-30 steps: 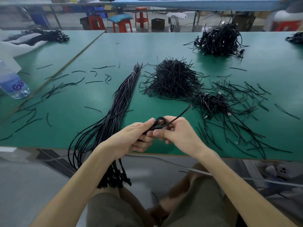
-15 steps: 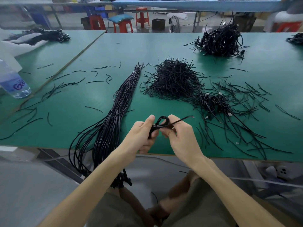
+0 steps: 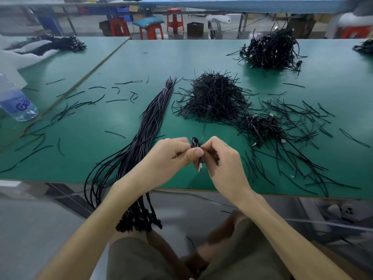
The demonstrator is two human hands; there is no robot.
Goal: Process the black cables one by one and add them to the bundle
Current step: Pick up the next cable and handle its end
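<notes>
A small coiled black cable (image 3: 195, 142) is pinched between both hands above the near edge of the green table (image 3: 141, 61). My left hand (image 3: 171, 154) grips the coil from the left. From the right, my right hand (image 3: 222, 158) pinches it too, and a thin tie end sticks up from the coil while a silver plug hangs below. The long bundle of black cables (image 3: 149, 126) lies to the left, running from mid-table over the front edge down to my lap.
A heap of black twist ties (image 3: 214, 96) sits mid-table. Coiled cables (image 3: 262, 126) and loose ties lie scattered to the right. Another cable heap (image 3: 272, 49) is at the far right. A water bottle (image 3: 18, 104) lies at the left edge.
The tie end that stuck out to the right now points up and away. Both hands have closed tighter on the coil, and a silver plug now hangs below them.
</notes>
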